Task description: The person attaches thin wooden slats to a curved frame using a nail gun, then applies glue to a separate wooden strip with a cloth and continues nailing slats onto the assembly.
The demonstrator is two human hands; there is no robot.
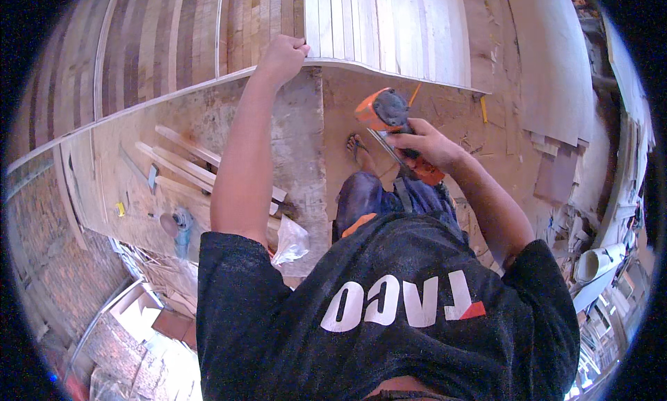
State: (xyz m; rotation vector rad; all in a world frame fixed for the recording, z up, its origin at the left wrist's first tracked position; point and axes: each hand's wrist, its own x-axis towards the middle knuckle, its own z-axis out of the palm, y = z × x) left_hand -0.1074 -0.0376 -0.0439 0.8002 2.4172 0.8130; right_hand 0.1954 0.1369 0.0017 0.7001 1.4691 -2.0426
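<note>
My right hand (434, 145) is wrapped round the handle of an orange and black nail gun (389, 109), held in front of my body with its metal magazine slanting down beside the grip. My left arm reaches forward. At the near edge of a large slatted wood panel (156, 47), my left hand (281, 59) is closed, fingertips pressed together where the brown slats meet a pale slatted section (389, 26). Whatever those fingers pinch is too small to make out. A thin light edging strip (354, 64) runs along the panel's near side, just by my left hand.
On the board at left lie wooden battens (184, 161), a hammer (152, 177), a blue angle grinder (182, 234), a yellow item (120, 209) and a white plastic bag (292, 240). Large sheets (549, 61) lie at right. A yellow stick (484, 109) rests near the panel's corner.
</note>
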